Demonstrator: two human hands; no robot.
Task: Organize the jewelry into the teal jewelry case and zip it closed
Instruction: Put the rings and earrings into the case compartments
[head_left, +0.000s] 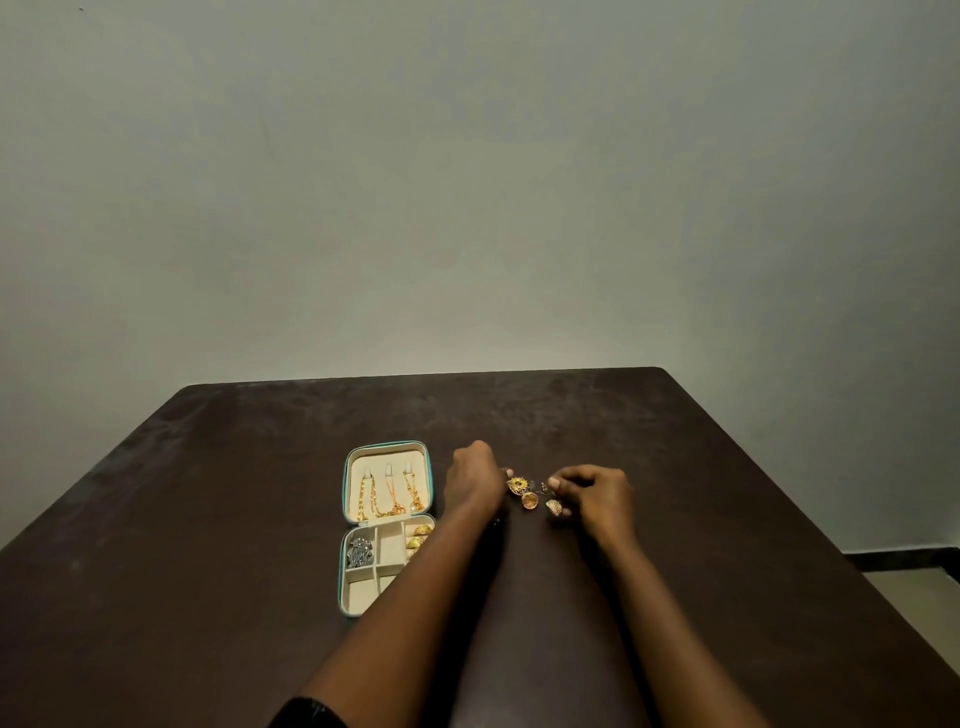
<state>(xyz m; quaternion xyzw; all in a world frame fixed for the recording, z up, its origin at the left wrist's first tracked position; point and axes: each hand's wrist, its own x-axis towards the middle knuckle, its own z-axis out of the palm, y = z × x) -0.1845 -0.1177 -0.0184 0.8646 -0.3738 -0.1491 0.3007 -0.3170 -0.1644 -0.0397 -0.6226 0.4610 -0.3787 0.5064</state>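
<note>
Forearms reach in from the near edge of the dark brown table (208, 519). The left one crosses the near right corner of the teal jewelry case (358, 462) and hides part of its tray. That case lies open and flat a little left of the table's middle, its lid toward the far edge. Three chains (387, 499) hang in the cream lid, two gold with an orange-toned one between them. In the tray, a silver piece (360, 552) fills the left compartment and gold rings (420, 535) sit along the right side. The middle and near compartments that show look bare.

Just right of the case, near the table's middle, lies loose jewelry: a gold flower-shaped piece (517, 485), a round orange-gold piece (529, 500) and a small gold domed piece (554, 506). Something dark and thin among them is too small to name. The left hand (475, 475) is at the flower-shaped piece with its fingers curled, and the right hand (597, 493) curls in from the other side at the domed piece. The hands are apart, and I cannot tell whether either truly pinches a piece.

By my judgement the task is well past halfway. Chains, rings and the silver piece are stowed. These few pieces, probably earrings, must go into the free compartments. Then the lid must fold over and the zip run round.
</note>
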